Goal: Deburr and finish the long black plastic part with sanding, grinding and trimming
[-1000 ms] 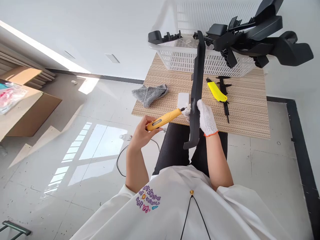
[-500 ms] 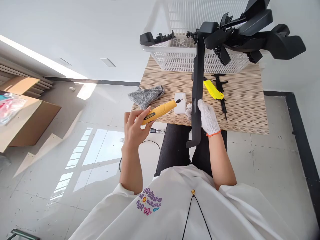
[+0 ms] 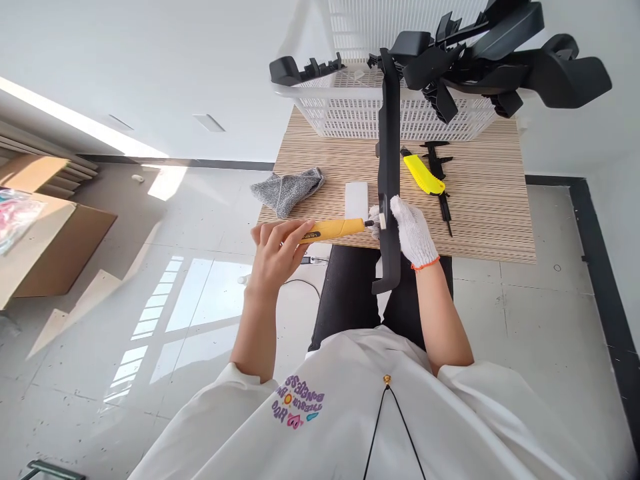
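Note:
My bare left hand is closed round a yellow pen-shaped tool, held nearly level. The tool's dark tip points right, with a small pale piece at its end, against the long black plastic part. In a white glove with an orange cuff, my right hand grips that part by its lower half, some fingers hidden behind it. The part stands upright in view, its hooked lower end over my lap. Behind it on the table lies a white block.
A white basket with several black parts stands at the table's back. On the table are a grey cloth, a yellow cutter and black calipers. Cardboard box at left.
My left hand has turned the yellow tool level, and its tip has moved right and down to the black part. The view has shifted slightly.

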The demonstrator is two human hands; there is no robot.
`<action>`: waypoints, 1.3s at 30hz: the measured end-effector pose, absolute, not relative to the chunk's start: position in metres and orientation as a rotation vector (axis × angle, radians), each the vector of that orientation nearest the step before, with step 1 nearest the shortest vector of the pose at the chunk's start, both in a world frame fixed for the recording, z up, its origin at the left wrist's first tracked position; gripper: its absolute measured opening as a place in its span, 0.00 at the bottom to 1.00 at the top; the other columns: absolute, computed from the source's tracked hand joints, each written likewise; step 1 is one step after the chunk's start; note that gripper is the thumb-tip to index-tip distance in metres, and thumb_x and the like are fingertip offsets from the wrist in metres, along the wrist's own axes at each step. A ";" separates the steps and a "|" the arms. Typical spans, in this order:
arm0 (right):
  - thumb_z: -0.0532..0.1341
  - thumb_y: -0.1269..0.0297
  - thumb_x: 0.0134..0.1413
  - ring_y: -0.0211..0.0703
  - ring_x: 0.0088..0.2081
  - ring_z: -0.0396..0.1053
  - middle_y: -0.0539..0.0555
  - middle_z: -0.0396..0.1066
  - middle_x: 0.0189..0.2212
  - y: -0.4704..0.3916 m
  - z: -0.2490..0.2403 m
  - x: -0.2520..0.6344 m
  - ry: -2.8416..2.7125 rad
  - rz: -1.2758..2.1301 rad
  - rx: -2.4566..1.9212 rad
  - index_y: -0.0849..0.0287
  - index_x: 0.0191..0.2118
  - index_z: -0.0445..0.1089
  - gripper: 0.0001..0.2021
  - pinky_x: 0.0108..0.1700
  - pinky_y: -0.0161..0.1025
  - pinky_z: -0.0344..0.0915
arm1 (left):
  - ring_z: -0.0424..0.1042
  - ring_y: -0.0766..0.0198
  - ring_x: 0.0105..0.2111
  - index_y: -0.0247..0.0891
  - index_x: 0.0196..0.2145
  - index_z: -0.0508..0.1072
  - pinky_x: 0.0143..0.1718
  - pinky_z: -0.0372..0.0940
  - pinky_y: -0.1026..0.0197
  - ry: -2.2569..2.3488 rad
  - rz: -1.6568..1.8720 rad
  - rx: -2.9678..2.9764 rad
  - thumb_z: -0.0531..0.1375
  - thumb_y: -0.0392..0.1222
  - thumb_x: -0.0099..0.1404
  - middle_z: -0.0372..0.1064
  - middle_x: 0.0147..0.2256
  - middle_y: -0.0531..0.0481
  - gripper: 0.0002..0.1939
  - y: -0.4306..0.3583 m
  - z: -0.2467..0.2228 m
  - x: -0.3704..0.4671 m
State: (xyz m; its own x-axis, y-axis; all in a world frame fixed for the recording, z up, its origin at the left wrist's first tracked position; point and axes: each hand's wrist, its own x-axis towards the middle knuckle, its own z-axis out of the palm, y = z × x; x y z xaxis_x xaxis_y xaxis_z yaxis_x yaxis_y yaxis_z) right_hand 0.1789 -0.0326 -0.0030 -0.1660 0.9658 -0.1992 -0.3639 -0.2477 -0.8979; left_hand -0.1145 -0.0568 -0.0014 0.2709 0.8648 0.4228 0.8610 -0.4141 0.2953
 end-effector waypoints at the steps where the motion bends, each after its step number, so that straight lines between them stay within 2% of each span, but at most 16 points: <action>1: 0.61 0.31 0.55 0.46 0.31 0.73 0.52 0.71 0.25 -0.033 -0.003 0.178 -0.879 1.619 -1.010 0.54 0.35 0.70 0.27 0.29 0.41 0.69 | 0.69 0.48 0.50 0.50 0.54 0.76 0.56 0.60 0.43 1.669 0.839 2.502 0.58 0.47 0.71 0.73 0.48 0.40 0.16 -0.056 -0.001 -0.113; 7: 0.61 0.30 0.54 0.46 0.32 0.74 0.52 0.72 0.25 -0.034 -0.004 0.177 -0.904 1.592 -1.029 0.54 0.34 0.71 0.28 0.30 0.40 0.69 | 0.68 0.50 0.51 0.49 0.58 0.73 0.56 0.64 0.45 1.556 0.932 2.500 0.58 0.41 0.72 0.70 0.50 0.41 0.18 -0.051 -0.005 -0.111; 12: 0.61 0.30 0.54 0.46 0.31 0.74 0.52 0.71 0.24 -0.034 -0.006 0.179 -0.907 1.586 -1.046 0.54 0.34 0.70 0.28 0.30 0.41 0.70 | 0.68 0.52 0.50 0.48 0.55 0.74 0.57 0.64 0.45 1.578 0.909 2.533 0.58 0.40 0.72 0.70 0.49 0.42 0.16 -0.045 -0.006 -0.109; 22: 0.59 0.28 0.53 0.47 0.33 0.76 0.53 0.72 0.24 -0.039 0.006 0.176 -0.901 1.498 -1.200 0.56 0.34 0.72 0.31 0.35 0.42 0.72 | 0.68 0.55 0.47 0.49 0.56 0.72 0.51 0.66 0.49 1.419 1.068 2.703 0.61 0.34 0.70 0.70 0.48 0.44 0.19 -0.037 -0.012 -0.111; 31: 0.61 0.31 0.55 0.48 0.36 0.75 0.54 0.74 0.29 -0.036 -0.002 0.179 -0.933 1.483 -1.172 0.55 0.35 0.73 0.28 0.35 0.44 0.73 | 0.68 0.54 0.47 0.49 0.55 0.73 0.52 0.66 0.48 1.439 1.043 2.681 0.61 0.34 0.69 0.70 0.48 0.45 0.18 -0.038 -0.012 -0.111; 39: 0.59 0.27 0.53 0.46 0.32 0.75 0.53 0.74 0.28 -0.037 -0.003 0.179 -0.965 1.476 -1.165 0.55 0.32 0.73 0.31 0.33 0.41 0.73 | 0.67 0.54 0.47 0.49 0.55 0.73 0.52 0.66 0.48 1.460 1.028 2.669 0.61 0.34 0.69 0.69 0.48 0.44 0.18 -0.038 -0.013 -0.112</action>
